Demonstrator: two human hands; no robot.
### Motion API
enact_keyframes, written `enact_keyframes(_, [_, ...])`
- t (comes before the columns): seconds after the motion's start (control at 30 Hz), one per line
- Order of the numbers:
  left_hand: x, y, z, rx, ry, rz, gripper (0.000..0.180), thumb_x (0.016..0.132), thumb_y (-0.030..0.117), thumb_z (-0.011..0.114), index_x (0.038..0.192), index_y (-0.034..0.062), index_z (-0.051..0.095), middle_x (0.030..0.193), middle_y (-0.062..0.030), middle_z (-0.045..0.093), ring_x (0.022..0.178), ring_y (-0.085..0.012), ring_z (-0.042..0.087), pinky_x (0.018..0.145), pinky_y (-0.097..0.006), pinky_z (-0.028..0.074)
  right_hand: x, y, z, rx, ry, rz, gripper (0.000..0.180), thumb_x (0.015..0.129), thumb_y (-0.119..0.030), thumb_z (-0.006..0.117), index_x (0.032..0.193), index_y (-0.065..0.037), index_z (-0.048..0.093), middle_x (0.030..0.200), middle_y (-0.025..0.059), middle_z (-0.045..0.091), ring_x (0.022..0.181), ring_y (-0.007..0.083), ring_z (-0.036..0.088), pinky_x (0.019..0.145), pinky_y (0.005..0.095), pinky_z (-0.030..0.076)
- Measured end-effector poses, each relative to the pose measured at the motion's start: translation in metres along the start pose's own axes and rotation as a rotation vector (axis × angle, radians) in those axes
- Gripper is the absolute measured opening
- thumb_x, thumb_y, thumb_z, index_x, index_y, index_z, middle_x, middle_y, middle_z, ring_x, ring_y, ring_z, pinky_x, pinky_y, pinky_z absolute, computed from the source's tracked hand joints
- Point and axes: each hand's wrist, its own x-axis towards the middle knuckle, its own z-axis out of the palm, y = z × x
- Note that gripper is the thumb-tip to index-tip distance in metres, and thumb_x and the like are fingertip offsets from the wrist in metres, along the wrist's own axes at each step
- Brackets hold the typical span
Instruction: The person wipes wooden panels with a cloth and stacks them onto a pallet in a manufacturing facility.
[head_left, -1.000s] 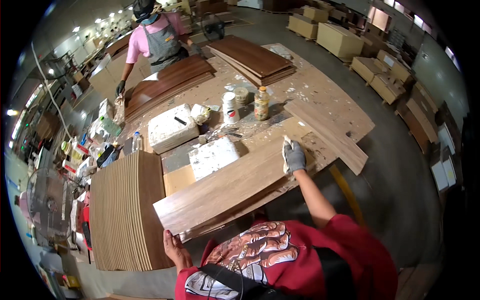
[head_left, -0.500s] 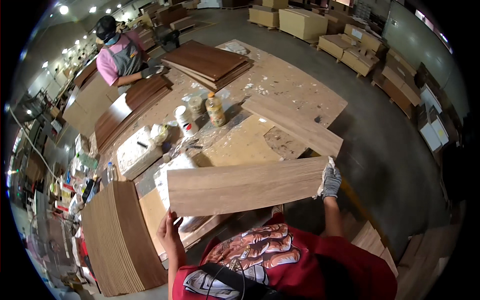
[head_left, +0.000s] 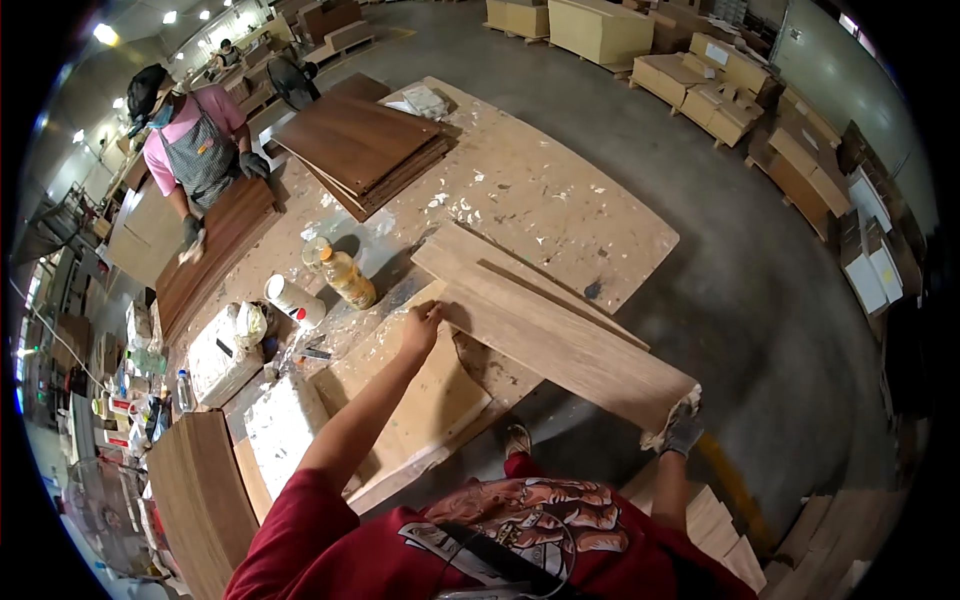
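Observation:
A long light-brown wood board (head_left: 565,340) slants over the right side of the workbench (head_left: 560,190), its near right end past the bench edge. My bare left hand (head_left: 426,322) has its fingers closed at the board's left end. At the opposite end my right hand (head_left: 685,428), in a grey glove, grips the board together with a crumpled whitish rag (head_left: 655,440). Under and just beyond this board lies a second similar board (head_left: 545,295), mostly covered by it.
On the bench stand a bottle with an orange cap (head_left: 348,280), a white tub (head_left: 295,302) and dark brown panels (head_left: 365,145). White-wrapped bundles (head_left: 285,425) lie left. Stacked boards (head_left: 200,495) sit lower left. Across the bench a gloved co-worker (head_left: 200,150) handles a dark panel.
The board has swung from in front of me onto the other board, its left end moving away across the bench. My left hand went forward with it; my right hand moved slightly nearer.

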Motion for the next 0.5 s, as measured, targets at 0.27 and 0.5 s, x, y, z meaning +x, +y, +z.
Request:
enact_keyframes(0.27, [0.085,0.012,0.051,0.73,0.206,0.009,0.032,0.087,0.028,0.059,0.106,0.0025,0.061,0.109,-0.0233,0.057,0.098,-0.0419,0.052,0.088,-0.048,0.042,-0.021,0.0,0.035,0.046,-0.084,-0.021,0.044,0.093,-0.015,0.058,0.133,-0.001,0.046,0.128,0.0082,0.053,0.111,0.0196,0.052,0.097,0.03,0.041])
enact_keyframes(0.5, [0.139,-0.034,0.03,0.791,0.206,0.076,0.046,0.094,0.029,0.047,0.136,0.0103,0.045,0.13,-0.0164,0.048,0.118,-0.0374,0.047,0.098,-0.045,0.04,-0.032,-0.044,0.073,0.055,-0.371,-0.002,0.039,0.094,-0.012,0.057,0.131,0.0,0.05,0.117,0.0046,0.061,0.105,0.0146,0.056,0.095,0.0259,0.043])
